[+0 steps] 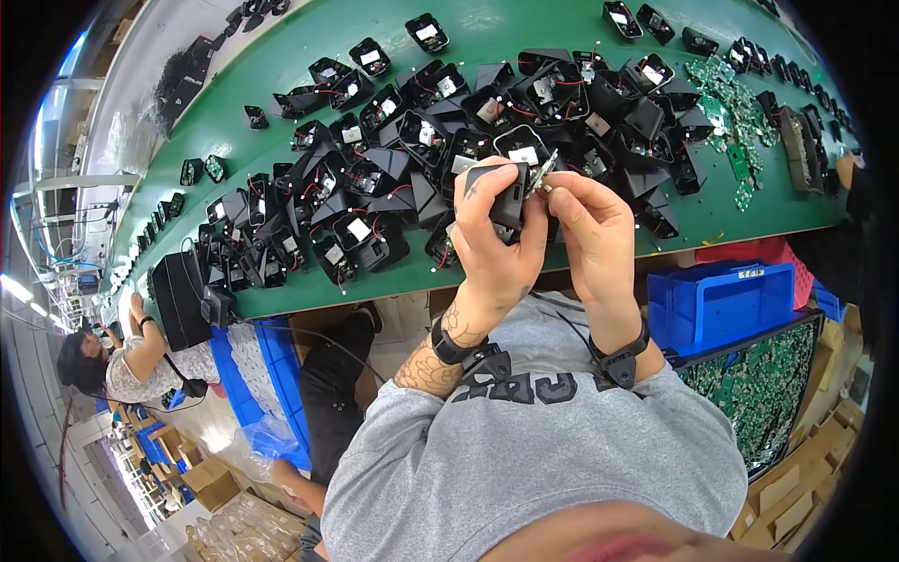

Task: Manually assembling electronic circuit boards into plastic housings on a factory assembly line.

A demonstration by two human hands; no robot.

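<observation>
Above the table's near edge, my left hand (pixel 494 258) is closed around a black plastic housing (pixel 511 201) with small slots in its side. My right hand (pixel 599 239) pinches a small circuit board (pixel 543 174) at the housing's right side, thumb and fingertips pressed together. Whether the board touches the housing, I cannot tell. Just beyond my hands lies a heap of similar black housings (pixel 426 133), many with metal parts inside and red and white wires hanging out.
The green table (pixel 309 298) also bears a pile of loose green circuit boards (pixel 735 155) at the right. A blue bin (pixel 721 304) stands below its edge, beside a tray of boards (pixel 763 403). Another blue bin (pixel 248 375) is at left. A co-worker (pixel 140 361) sits at far left.
</observation>
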